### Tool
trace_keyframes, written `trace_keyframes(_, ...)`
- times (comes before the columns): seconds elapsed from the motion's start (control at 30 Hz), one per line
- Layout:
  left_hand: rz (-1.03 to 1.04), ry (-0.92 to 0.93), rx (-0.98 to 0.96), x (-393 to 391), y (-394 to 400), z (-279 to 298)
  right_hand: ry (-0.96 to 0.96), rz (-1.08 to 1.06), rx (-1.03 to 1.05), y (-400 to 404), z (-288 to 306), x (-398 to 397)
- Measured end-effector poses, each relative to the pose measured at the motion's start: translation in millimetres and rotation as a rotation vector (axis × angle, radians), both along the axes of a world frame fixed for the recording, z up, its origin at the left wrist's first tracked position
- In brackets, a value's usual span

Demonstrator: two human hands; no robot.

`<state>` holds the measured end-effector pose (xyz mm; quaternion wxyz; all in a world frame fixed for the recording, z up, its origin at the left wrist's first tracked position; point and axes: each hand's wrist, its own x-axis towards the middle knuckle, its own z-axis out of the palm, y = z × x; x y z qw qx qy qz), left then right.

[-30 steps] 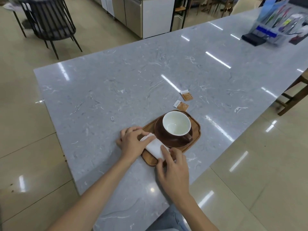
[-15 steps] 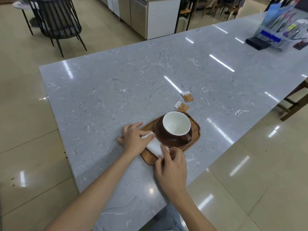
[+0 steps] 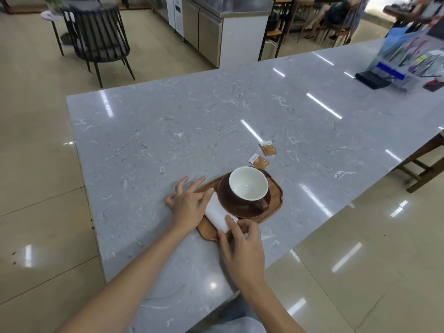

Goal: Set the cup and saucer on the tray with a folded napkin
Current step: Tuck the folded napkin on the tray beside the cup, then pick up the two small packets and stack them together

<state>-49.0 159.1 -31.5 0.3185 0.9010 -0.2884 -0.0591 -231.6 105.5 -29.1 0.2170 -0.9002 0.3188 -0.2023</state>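
Nearest us, our right hand sits at the near end of the tray; its forefinger and thumb are closed lightly on the near end of the folded napkin, the other fingers curled loosely. Our left hand lies on the left side of the tray, fingers spread; its thumb presses the far end of the napkin, the remaining fingers rest flat on the counter and on the tray edge.

The white napkin lies on the wooden tray along its left side, just beside the saucer and touching its rim. The brown saucer sits on the tray, the cup upright on it, white inside, empty, handle pointing toward the near right.

Beyond the tray, two small brown-and-white sachets lie on the grey marbled counter, the nearer one just beside the tray's far edge. At the far right stands a clear leaflet holder. Past the counter: a dark slatted chair and steel cabinets.
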Motion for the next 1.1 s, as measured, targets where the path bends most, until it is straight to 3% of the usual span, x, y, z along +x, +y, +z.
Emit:
trace_keyframes(0.23,-0.027,0.041,-0.202,30.2,-2.1,13.2,-0.204,0.141,0.150,-64.7,43.3,-17.3)
trace_keyframes(0.4,0.026,0.043,-0.124,54.1,-36.3,31.7,-0.225,0.191,0.186,-163.3,67.0,0.1)
trace_keyframes(0.53,0.047,0.177,-0.148,57.3,-74.8,40.7,-0.147,0.225,0.217,-240.7,60.8,34.4)
trace_keyframes(0.7,0.077,0.358,-0.119,62.9,-115.8,41.0,0.110,0.265,0.267,-301.4,38.7,90.5)
trace_keyframes(0.93,0.165,0.650,-0.115,64.8,-146.4,39.5,0.327,0.270,0.301,-310.1,14.1,139.6)
trace_keyframes(1.1,0.142,0.650,-0.093,67.1,-147.1,36.1,0.348,0.286,0.482,-321.3,9.9,150.6)
